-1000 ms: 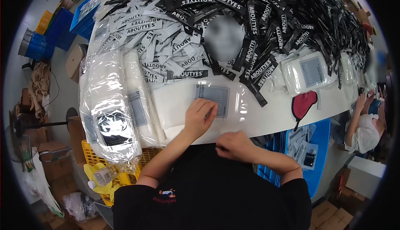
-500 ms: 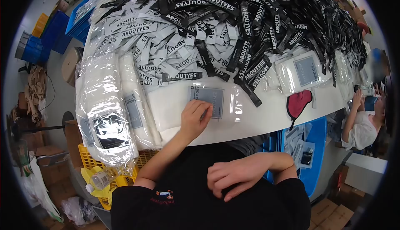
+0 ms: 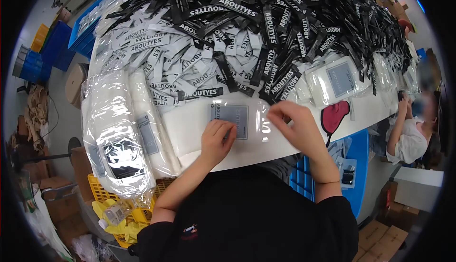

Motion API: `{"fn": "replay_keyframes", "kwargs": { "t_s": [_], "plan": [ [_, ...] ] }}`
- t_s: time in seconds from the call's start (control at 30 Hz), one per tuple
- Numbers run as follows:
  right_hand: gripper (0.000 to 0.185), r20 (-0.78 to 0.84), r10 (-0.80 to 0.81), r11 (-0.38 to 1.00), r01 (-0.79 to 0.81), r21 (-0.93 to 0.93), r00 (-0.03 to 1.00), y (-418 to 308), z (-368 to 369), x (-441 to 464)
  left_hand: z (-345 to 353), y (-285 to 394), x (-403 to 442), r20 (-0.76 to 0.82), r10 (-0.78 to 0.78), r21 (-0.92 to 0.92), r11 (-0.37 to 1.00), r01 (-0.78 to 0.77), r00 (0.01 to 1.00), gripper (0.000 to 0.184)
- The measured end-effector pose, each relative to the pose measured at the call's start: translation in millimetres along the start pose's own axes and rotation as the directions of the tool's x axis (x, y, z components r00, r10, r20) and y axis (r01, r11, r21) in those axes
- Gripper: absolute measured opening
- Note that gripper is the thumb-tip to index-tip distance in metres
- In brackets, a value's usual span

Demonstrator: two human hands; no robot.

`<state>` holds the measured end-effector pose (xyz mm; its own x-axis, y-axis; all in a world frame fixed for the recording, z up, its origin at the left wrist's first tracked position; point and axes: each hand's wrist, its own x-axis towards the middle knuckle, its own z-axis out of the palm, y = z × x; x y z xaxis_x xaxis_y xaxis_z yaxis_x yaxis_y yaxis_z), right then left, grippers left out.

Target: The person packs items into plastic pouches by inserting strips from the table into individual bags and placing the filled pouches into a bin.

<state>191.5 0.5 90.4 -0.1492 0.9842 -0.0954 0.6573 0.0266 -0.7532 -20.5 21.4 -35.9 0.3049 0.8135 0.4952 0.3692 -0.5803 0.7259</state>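
Note:
In front of me a clear plastic bag (image 3: 256,141) lies flat on the table, with a grey ABOUTYES label (image 3: 242,114) on it and white folded material (image 3: 187,131) at its left part. My left hand (image 3: 217,141) rests on the bag at the label's near left corner, fingers bent and pressed together on the plastic. Over the bag's right end hovers my right hand (image 3: 298,124), its fingers loosely curled, with nothing visible in them. Whether its fingertips touch the plastic cannot be made out.
Black sachets (image 3: 270,24) and white sachets (image 3: 190,55) printed ABOUTYES are heaped at the back. Packed white bundles (image 3: 111,105) lie on the left, another packed bundle (image 3: 338,79) on the right. A dark red pouch (image 3: 335,115) sits near the edge. A co-worker (image 3: 408,136) is on the right.
My right hand has risen from in front of my body to the bag's right end. My left hand stays on the bag. The whole view has shifted slightly.

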Motion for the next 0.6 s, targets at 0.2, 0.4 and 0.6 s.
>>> {"fn": "replay_keyframes", "kwargs": {
  "t_s": [0.2,0.4,0.6],
  "plan": [
    [0.029,-0.253,-0.288,0.806,0.091,-0.585,0.924,85,55,25,2,2,2,-0.055,-0.038,-0.018,0.999,0.037,0.998,0.006],
    [0.015,0.070,0.010,0.861,0.027,-0.507,0.998,75,10,37,-2,4,3,-0.055,-0.049,-0.023,0.999,0.048,0.997,0.006],
    [0.021,-0.009,-0.395,0.850,0.362,-0.383,0.919,36,-4,91,0,3,4,-0.072,-0.068,-0.028,0.997,0.066,0.995,0.006]
  ]
}}
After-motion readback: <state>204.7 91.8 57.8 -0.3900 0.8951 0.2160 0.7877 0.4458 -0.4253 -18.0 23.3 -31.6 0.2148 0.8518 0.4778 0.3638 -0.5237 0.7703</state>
